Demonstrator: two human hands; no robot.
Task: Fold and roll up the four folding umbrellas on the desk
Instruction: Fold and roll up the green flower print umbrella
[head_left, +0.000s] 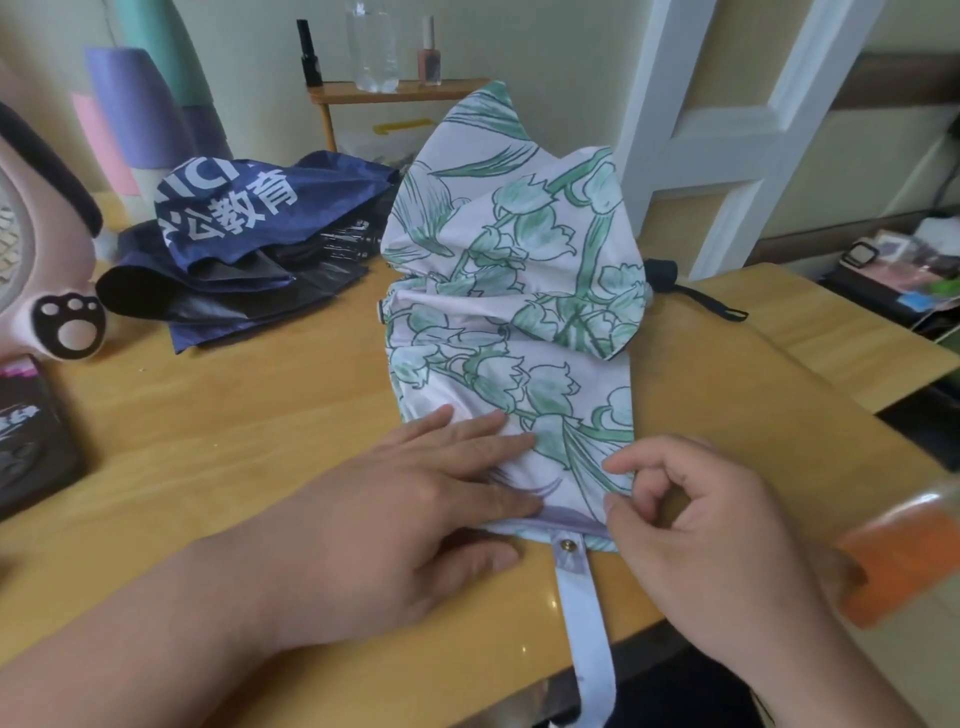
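Desk (249, 426) bears the floral umbrella (509, 322) at centre, its canopy judged soft, light and slippery; left hand (415, 499) presses near folds with straight fingers (467, 431), right hand (691, 519) pinches right hem, the likeliest hold.

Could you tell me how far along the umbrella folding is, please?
Nothing looks finished yet. In hand: the floral umbrella, left hand pressing its canopy flat, right hand pinching the edge, strap unfastened. Remaining: rolling it, and the navy umbrella lying loose behind.
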